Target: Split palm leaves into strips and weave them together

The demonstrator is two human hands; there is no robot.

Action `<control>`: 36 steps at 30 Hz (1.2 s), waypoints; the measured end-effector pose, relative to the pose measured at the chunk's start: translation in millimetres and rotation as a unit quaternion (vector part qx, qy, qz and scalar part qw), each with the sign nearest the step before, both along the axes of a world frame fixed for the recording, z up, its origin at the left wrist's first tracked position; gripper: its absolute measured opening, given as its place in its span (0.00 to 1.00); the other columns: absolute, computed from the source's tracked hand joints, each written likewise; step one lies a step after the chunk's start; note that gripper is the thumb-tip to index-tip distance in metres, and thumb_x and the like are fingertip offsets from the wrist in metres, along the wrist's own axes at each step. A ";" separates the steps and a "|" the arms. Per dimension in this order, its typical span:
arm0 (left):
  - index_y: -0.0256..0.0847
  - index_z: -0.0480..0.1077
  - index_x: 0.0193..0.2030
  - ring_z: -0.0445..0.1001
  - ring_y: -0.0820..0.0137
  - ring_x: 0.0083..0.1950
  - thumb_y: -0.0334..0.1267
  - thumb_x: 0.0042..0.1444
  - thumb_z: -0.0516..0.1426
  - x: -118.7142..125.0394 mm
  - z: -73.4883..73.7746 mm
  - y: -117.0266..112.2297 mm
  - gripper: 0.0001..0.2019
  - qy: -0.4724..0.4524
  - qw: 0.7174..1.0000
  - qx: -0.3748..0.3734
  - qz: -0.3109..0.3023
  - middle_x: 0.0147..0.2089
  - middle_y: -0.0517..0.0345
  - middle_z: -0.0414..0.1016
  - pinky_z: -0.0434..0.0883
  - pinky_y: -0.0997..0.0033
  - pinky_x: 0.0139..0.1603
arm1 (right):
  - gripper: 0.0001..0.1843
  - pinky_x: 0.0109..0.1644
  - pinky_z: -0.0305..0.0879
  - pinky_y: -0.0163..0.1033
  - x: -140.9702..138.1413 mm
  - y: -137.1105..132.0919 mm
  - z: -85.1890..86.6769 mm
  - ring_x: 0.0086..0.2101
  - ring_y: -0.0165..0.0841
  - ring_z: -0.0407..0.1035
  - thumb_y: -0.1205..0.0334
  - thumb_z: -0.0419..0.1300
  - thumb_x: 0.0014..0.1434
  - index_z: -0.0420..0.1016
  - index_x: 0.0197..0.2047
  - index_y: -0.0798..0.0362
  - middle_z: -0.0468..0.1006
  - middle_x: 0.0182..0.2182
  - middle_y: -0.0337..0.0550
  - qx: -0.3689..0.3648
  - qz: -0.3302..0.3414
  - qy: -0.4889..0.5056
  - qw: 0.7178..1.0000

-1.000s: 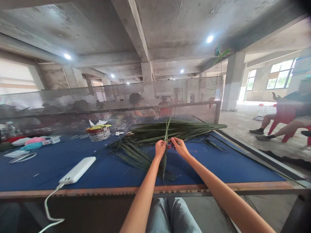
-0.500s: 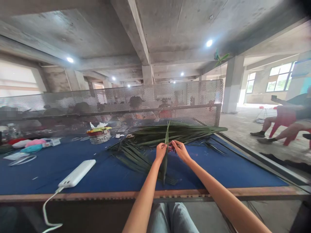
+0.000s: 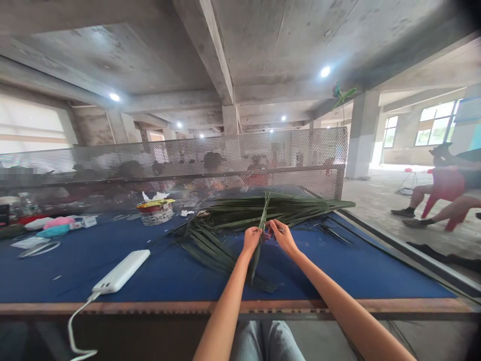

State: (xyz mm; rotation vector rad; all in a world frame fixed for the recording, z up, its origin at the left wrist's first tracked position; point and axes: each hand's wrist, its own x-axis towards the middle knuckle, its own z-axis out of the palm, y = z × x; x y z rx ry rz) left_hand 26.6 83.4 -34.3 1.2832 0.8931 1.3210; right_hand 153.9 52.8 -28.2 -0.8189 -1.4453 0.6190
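Note:
My left hand (image 3: 252, 239) is closed on a long green palm leaf strip (image 3: 264, 209), thumb and fingers pinching it near its middle. The strip stands nearly upright, its top leaning a little right and its lower end hanging beside my left wrist. Just right of it, my right hand (image 3: 284, 237) is closed, fingertips close to the strip. A small dark or shiny bit shows at those fingers, too small to name. Behind both hands lies a pile of long green palm leaves (image 3: 296, 208), with more leaves (image 3: 206, 245) fanned out to the left.
On the blue tabletop (image 3: 173, 281) a white power bank (image 3: 122, 271) with a cable lies at left. Farther back stand a woven basket (image 3: 157, 215) with tissues and some pink and blue cloth items (image 3: 56, 226). A perforated metal screen (image 3: 225, 165) closes the far side; a seated person (image 3: 451, 175) is at right.
The strip's top has tilted slightly right, and its tip looks more split. Both hands stay close together. The seated person at right has raised their hands.

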 end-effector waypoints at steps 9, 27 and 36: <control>0.37 0.67 0.21 0.74 0.69 0.20 0.29 0.51 0.55 0.1 1.6 -3.1 0.09 -0.004 1.000 0.013 0.022 0.18 0.57 0.74 0.70 0.72 0.26 | 0.27 0.25 0.59 0.34 -3.2 -3.9 2.0 0.23 0.30 0.62 0.35 0.51 0.57 0.70 0.32 0.54 0.68 0.21 0.39 -0.012 0.004 -0.013 1.000; 0.37 0.67 0.21 0.72 0.71 0.19 0.33 0.48 0.58 -4.9 1.1 -1.7 0.07 -0.007 0.996 0.042 0.073 0.18 0.58 0.73 0.69 0.74 0.25 | 0.27 0.25 0.57 0.33 -6.2 -6.2 -0.1 0.22 0.29 0.62 0.37 0.51 0.58 0.71 0.32 0.55 0.69 0.20 0.38 -0.033 0.060 -0.022 0.997; 0.34 0.73 0.29 0.74 0.70 0.25 0.34 0.47 0.57 -2.4 3.8 -2.1 0.05 -0.004 0.999 0.041 0.003 0.24 0.56 0.76 0.72 0.72 0.31 | 0.28 0.25 0.59 0.33 -2.6 -13.8 8.5 0.23 0.29 0.62 0.35 0.51 0.57 0.72 0.33 0.54 0.70 0.22 0.39 -0.018 0.035 -0.019 0.999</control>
